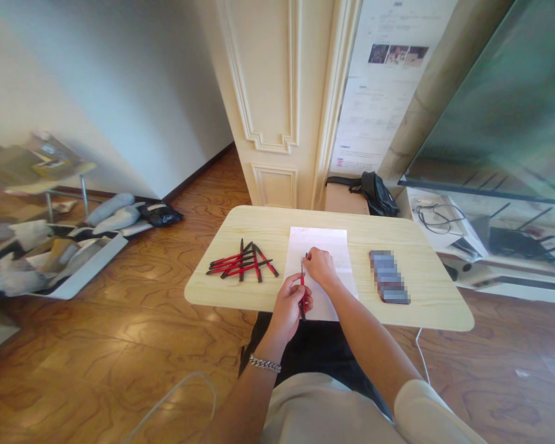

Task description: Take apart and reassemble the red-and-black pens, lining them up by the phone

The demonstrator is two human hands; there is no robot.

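1. Left hand (287,306) is curled round a red-and-black pen (302,281), lower centre of frame, over white paper (318,239).
2. Right hand (322,267) pinches a small dark piece (306,254) at the pen's upper end; whether joined, cannot tell.
3. Advisable: pen held steady, piece kept in line with it.

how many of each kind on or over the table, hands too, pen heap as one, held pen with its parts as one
Hands, left hand and right hand: 2
Pen heap: 1
Held pen: 1
White paper: 1
Phone: 1
Total: 6
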